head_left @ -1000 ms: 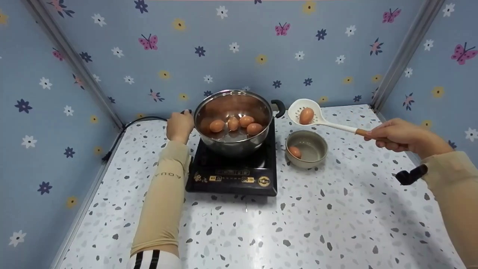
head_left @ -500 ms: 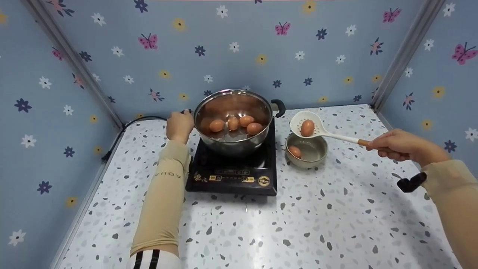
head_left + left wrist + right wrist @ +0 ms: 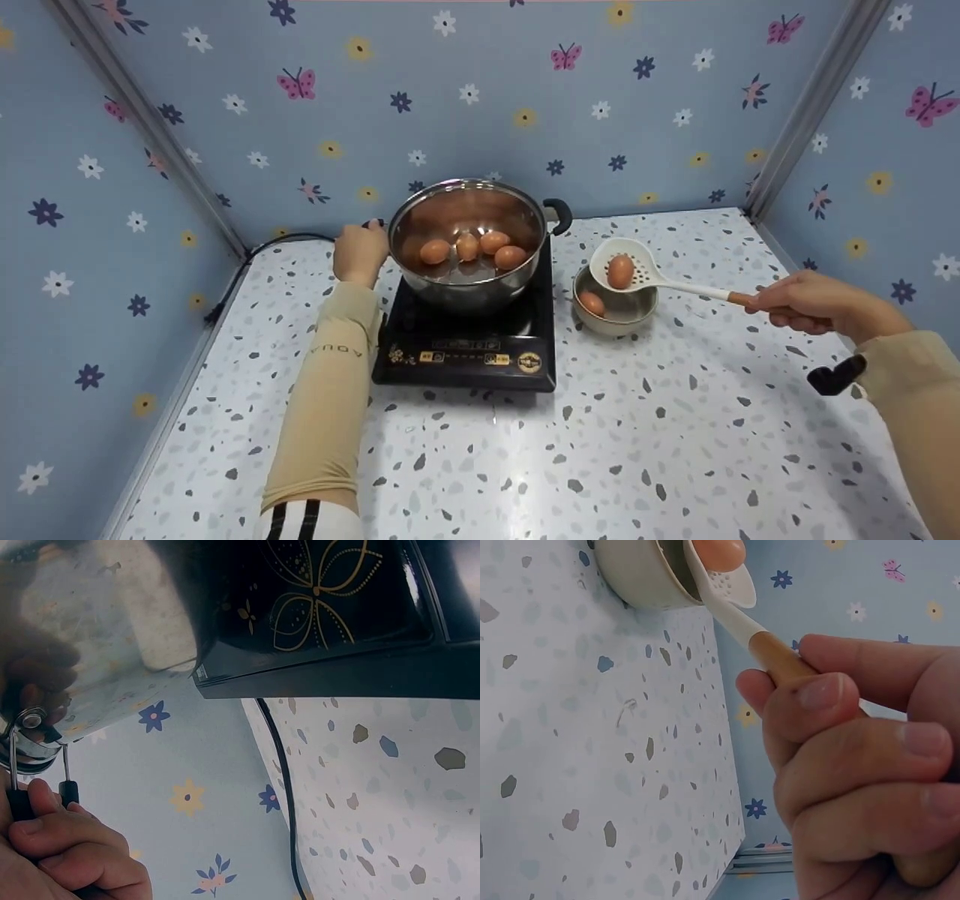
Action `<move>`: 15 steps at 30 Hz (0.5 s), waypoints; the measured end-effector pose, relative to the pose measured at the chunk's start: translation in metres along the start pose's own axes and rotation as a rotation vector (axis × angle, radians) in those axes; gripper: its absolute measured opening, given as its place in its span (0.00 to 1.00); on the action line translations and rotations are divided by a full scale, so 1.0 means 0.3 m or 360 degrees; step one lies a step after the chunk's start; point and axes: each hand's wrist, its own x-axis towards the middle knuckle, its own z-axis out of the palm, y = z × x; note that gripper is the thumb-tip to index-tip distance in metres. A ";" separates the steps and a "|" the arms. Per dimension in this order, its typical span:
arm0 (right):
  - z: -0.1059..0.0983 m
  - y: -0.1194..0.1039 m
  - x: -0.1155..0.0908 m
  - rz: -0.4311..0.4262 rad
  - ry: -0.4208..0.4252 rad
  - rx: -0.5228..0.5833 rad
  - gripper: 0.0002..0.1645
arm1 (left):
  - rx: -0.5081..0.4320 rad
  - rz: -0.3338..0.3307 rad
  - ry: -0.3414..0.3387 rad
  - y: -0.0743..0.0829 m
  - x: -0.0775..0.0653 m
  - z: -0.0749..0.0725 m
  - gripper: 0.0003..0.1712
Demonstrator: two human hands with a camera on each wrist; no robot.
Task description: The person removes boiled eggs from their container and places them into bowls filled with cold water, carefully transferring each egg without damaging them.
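My right hand [image 3: 836, 304] grips the wooden handle of a white slotted spoon [image 3: 694, 288], fingers curled round it in the right wrist view. One brown egg [image 3: 620, 271] lies in the spoon's bowl, which is over the far part of a small grey-green bowl [image 3: 637, 324]. Inside that bowl rests another egg [image 3: 592, 304]. On the left, my left hand [image 3: 361, 253] holds the black side handle [image 3: 20, 804] of a steel pot [image 3: 480, 292]. Several brown eggs [image 3: 511, 258] sit in the pot.
The pot stands on a black induction cooker [image 3: 465, 367], whose cord [image 3: 292, 235] runs along the left back of the speckled table [image 3: 637, 450]. The pot's other handle [image 3: 559, 216] sticks out toward the bowl. Flowered wall panels [image 3: 472, 90] enclose the back and sides.
My right hand has lowered the slotted spoon with its egg toward me, from behind the small bowl to over it. My left hand stays on the pot handle.
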 end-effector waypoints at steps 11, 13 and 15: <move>-0.020 0.016 -0.031 0.0032 -0.0022 -0.0032 0.15 | -0.0005 -0.0007 -0.0010 0.004 -0.011 -0.008 0.34; -0.021 0.019 -0.034 0.0032 -0.0024 -0.0037 0.15 | -0.0007 0.0000 -0.0007 0.003 -0.014 -0.007 0.33; -0.023 0.021 -0.038 0.0030 -0.0028 -0.0040 0.15 | 0.0002 0.0009 -0.0004 0.003 -0.016 -0.009 0.33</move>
